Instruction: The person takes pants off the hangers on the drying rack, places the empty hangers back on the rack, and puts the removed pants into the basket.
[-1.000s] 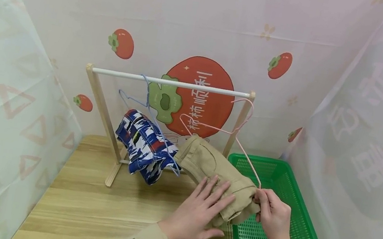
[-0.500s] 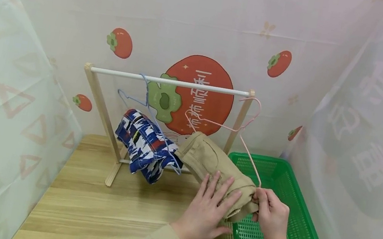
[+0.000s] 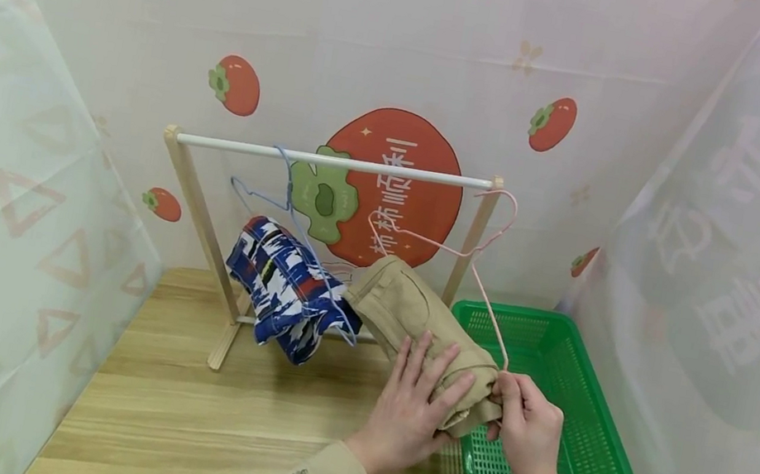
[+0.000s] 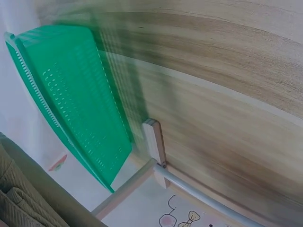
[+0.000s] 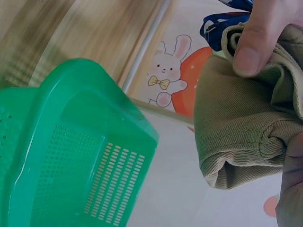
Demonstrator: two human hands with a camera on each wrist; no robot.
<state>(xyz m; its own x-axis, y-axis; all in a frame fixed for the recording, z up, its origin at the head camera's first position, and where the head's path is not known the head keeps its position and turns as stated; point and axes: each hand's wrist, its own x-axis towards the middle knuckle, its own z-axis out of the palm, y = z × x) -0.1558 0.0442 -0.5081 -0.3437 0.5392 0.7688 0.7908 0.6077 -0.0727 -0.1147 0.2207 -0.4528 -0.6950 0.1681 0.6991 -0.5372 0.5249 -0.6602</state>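
Note:
Khaki pants point(image 3: 406, 308) hang tilted on a pink hanger point(image 3: 490, 299), whose hook overlaps the rack's right post in the head view. My left hand point(image 3: 407, 413) holds the pants near their right end, fingers spread over the upper side. Its thumb point(image 5: 251, 52) presses the cloth from the other side in the right wrist view. My right hand point(image 3: 529, 426) pinches the pants' right end beside the hanger's lower corner. Only a fold of the pants point(image 4: 28, 194) shows in the left wrist view, where neither hand is seen.
A wooden rack with a white rod point(image 3: 332, 162) stands at the back of the table point(image 3: 168, 420). Patterned blue shorts point(image 3: 289, 285) hang there from a blue hanger point(image 3: 289, 197). A green basket point(image 3: 605, 442) sits at the right, partly under my right hand.
My left hand has slid rightward along the pants, and its thumb has tucked under them. The pink hanger's hook has shifted rightward. My right hand has moved slightly left, still pinching the pants' end.

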